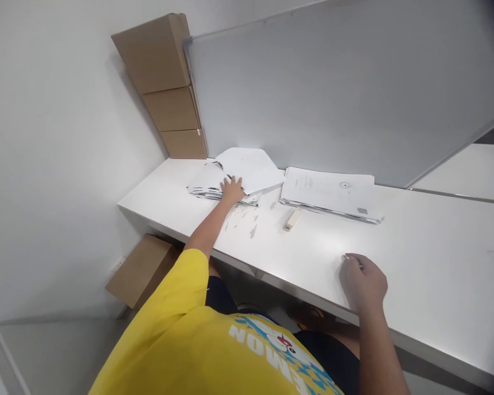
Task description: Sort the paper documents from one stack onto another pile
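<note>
My left hand (231, 190) reaches far out and rests on a messy pile of white papers (214, 181) at the back left of the white desk (428, 263). Its fingers lie on the sheets beneath a lifted, folded-over sheet (251, 167). My right hand (363, 281) sits near the desk's front edge with its fingers curled round a small thin object (346, 257) that I cannot make out. A neat stack of printed papers (331, 192) lies between the hands at the back. A small cream stapler (292, 219) lies in front of that stack.
A grey whiteboard (346, 82) leans along the back of the desk. Stacked cardboard boxes (168, 88) stand in the left corner, and another box (142, 269) sits on the floor under the desk. Scuffs mark the desk surface (247, 222) near the stapler.
</note>
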A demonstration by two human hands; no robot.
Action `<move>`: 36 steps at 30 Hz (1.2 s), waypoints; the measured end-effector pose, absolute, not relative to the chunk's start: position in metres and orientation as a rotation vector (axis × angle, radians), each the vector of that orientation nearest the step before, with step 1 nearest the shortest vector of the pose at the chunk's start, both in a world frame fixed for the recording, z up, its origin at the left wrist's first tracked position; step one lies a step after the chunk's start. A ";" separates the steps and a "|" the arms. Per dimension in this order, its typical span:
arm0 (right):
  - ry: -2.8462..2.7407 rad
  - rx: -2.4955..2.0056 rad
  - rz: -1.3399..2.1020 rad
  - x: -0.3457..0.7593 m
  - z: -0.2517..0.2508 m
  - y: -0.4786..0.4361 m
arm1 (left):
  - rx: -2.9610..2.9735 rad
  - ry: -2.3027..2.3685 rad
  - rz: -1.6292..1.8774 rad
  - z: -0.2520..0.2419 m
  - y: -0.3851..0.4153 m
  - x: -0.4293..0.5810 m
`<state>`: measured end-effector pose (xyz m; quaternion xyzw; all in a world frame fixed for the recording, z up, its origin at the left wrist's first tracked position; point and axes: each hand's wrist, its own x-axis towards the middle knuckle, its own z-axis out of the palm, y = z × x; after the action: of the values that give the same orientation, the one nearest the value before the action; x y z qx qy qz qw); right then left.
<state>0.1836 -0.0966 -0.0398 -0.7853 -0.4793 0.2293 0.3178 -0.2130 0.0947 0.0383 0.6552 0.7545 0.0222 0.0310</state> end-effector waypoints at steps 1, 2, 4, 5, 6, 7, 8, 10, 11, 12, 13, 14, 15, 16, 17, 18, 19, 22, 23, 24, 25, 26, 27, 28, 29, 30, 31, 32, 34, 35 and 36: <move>-1.259 -2.060 0.606 0.184 -0.040 -0.096 | 2.004 2.317 0.070 0.036 0.096 -0.214; -1.259 -2.053 0.605 0.184 -0.040 -0.096 | 2.005 2.313 0.086 0.034 0.097 -0.216; -1.263 -2.039 0.595 0.184 -0.041 -0.095 | 2.037 2.313 0.144 0.030 0.095 -0.219; -1.264 -2.035 0.591 0.184 -0.041 -0.094 | 2.056 2.313 0.175 0.028 0.094 -0.221; -1.262 -2.038 0.591 0.184 -0.041 -0.094 | 2.072 2.312 0.203 0.027 0.092 -0.224; -1.258 -2.043 0.593 0.184 -0.040 -0.094 | 2.085 2.308 0.227 0.026 0.091 -0.226; -1.254 -2.045 0.597 0.184 -0.040 -0.095 | 2.097 2.305 0.249 0.026 0.089 -0.229; -1.247 -2.045 0.602 0.184 -0.039 -0.095 | 2.121 2.303 0.288 0.025 0.085 -0.235; -1.248 -2.044 0.603 0.184 -0.039 -0.096 | 2.133 2.304 0.310 0.026 0.084 -0.237; -1.251 -2.041 0.602 0.184 -0.039 -0.096 | 2.145 2.305 0.332 0.026 0.083 -0.239; -1.254 -2.038 0.603 0.183 -0.038 -0.097 | 2.154 2.306 0.350 0.027 0.082 -0.241; -1.255 -2.035 0.605 0.183 -0.038 -0.097 | 2.163 2.306 0.365 0.028 0.081 -0.242; -1.255 -2.031 0.606 0.183 -0.038 -0.097 | 2.170 2.306 0.377 0.029 0.082 -0.244; -1.258 -2.027 0.608 0.183 -0.037 -0.097 | 2.175 2.305 0.386 0.031 0.082 -0.245; -1.260 -2.027 0.610 0.182 -0.037 -0.097 | 2.178 2.304 0.392 0.033 0.083 -0.246; -1.260 -2.031 0.614 0.182 -0.037 -0.097 | 2.180 2.300 0.397 0.035 0.084 -0.247; -1.261 -2.035 0.617 0.182 -0.036 -0.097 | 2.181 2.296 0.399 0.037 0.085 -0.248; -1.251 -2.038 0.627 0.183 -0.036 -0.097 | 2.188 2.283 0.410 0.040 0.086 -0.250; -1.248 -2.034 0.628 0.183 -0.036 -0.097 | 2.190 2.281 0.416 0.040 0.085 -0.250; -1.250 -2.029 0.628 0.184 -0.036 -0.097 | 2.192 2.281 0.423 0.040 0.084 -0.250; -1.251 -2.028 0.629 0.184 -0.036 -0.097 | 2.192 2.283 0.430 0.040 0.083 -0.250; -1.251 -2.028 0.629 0.184 -0.036 -0.097 | 2.193 2.287 0.438 0.041 0.083 -0.249; -1.251 -2.026 0.631 0.184 -0.036 -0.097 | 2.194 2.290 0.445 0.041 0.082 -0.249; -1.251 -2.024 0.633 0.184 -0.036 -0.097 | 2.195 2.293 0.452 0.042 0.082 -0.248; -1.250 -2.021 0.636 0.183 -0.037 -0.097 | 2.197 2.296 0.459 0.043 0.082 -0.247; -1.250 -2.017 0.637 0.183 -0.037 -0.097 | 2.201 2.297 0.468 0.045 0.081 -0.246; -1.249 -2.016 0.639 0.183 -0.037 -0.097 | 2.205 2.300 0.480 0.047 0.080 -0.244; -1.246 -2.016 0.641 0.183 -0.037 -0.097 | 2.209 2.302 0.495 0.049 0.079 -0.242; -1.232 -2.013 0.633 0.184 -0.037 -0.096 | 2.219 2.305 0.529 0.054 0.071 -0.237; -1.225 -1.999 0.621 0.184 -0.036 -0.097 | 2.224 2.306 0.548 0.056 0.064 -0.234; -1.221 -1.972 0.600 0.184 -0.035 -0.098 | 2.228 2.308 0.571 0.058 0.056 -0.232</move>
<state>0.1843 -0.0983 -0.0350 -0.7667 -0.4746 0.2331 0.3642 -0.2319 0.0557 0.0582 0.6826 0.7071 0.1749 -0.0584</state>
